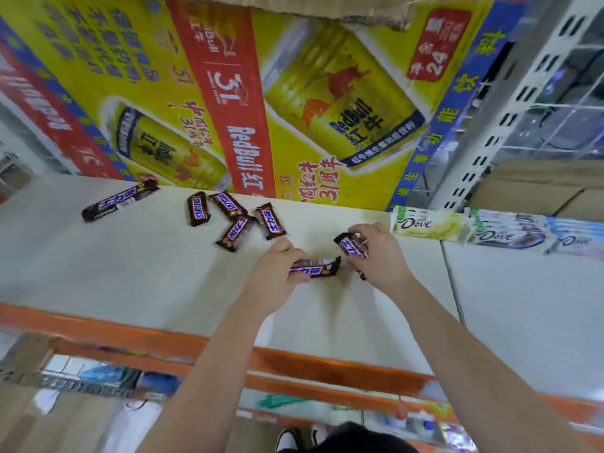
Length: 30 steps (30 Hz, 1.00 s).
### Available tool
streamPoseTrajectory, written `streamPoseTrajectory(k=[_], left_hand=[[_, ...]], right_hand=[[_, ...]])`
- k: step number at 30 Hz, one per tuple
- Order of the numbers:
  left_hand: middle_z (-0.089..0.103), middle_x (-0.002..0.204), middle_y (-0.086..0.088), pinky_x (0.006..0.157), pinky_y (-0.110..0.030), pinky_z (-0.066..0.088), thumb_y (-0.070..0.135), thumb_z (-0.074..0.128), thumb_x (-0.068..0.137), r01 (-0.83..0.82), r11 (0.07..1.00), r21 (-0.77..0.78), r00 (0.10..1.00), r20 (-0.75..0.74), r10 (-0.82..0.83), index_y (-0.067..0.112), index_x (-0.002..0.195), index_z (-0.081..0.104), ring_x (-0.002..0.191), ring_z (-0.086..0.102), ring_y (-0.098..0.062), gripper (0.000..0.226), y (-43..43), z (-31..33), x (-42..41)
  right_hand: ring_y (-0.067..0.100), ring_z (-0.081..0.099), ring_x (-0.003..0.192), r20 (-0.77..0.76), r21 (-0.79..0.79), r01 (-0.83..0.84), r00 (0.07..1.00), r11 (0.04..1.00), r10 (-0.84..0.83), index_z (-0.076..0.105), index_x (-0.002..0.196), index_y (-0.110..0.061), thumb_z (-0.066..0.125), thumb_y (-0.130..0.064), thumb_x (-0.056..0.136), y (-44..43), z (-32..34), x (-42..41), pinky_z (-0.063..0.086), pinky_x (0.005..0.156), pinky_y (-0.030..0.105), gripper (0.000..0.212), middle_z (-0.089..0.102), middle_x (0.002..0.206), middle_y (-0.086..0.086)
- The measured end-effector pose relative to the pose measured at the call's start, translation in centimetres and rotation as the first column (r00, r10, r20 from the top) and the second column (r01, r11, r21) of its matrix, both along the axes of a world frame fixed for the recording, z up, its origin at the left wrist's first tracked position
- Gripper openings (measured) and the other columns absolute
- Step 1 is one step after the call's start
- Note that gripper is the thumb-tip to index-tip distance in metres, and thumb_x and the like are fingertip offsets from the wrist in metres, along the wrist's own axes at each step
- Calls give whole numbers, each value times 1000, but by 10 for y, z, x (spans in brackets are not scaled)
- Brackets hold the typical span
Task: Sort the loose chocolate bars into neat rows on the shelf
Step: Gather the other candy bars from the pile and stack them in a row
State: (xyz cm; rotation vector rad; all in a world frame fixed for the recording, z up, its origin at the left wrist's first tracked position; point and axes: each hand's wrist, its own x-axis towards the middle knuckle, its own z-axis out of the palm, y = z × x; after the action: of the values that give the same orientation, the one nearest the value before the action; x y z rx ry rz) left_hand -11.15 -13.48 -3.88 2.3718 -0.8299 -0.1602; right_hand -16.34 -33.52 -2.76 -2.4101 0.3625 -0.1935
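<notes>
My left hand point(273, 276) grips one chocolate bar point(317, 268) by its end and my right hand point(380, 256) curls round a second bar point(351, 246), both over the middle of the shelf point(130, 273). Four loose bars point(235, 233) lie scattered near its back edge, a longer bar point(119, 199) toward the back left

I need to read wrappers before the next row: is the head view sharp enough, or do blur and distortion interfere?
Head view: centre fairly sharp, labels on the loose Snickers bars and Dove bars readable; edges smeared, worst below the orange shelf edge; wide-angle lens bends straight lines; light even, soft shadows under the left hand and right hand; no strong glare.
</notes>
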Motion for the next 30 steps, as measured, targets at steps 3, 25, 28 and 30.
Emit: streamPoseTrajectory(k=[3,25,28,30], left_hand=[[59,92,-8,78,-36,41,19,70,79,52,999,-5,998,21,-52,9,99,68,87,57,-25,22,-12,1,-1],[59,97,0,75,-35,40,28,57,88,322,947,15,932,171,-319,21,101,64,96,54,-22,15,-336,4,-221],[61,95,-1,73,-36,42,26,63,84,331,944,-15,935,143,-325,23,98,65,96,55,-25,14,-375,4,-250],[61,94,-1,72,-36,42,27,64,84,335,942,-13,935,127,-331,24,97,64,94,56,-25,14,-397,3,-265]], right_hand=[[23,58,88,42,19,123,991,992,-123,54,115,-16,70,-1,75,-13,3,-31,35,69,23,46,62,102,7],[26,57,88,64,-315,488,867,814,-495,72,86,-20,69,-17,75,-273,-6,-347,34,64,31,11,70,82,4],[29,58,86,78,-324,496,862,805,-500,71,86,-17,67,-11,78,-312,-6,-379,42,65,33,11,70,81,6],[29,57,84,99,-326,498,863,803,-495,71,85,-15,66,-9,80,-334,-6,-394,42,64,34,9,69,79,7]])
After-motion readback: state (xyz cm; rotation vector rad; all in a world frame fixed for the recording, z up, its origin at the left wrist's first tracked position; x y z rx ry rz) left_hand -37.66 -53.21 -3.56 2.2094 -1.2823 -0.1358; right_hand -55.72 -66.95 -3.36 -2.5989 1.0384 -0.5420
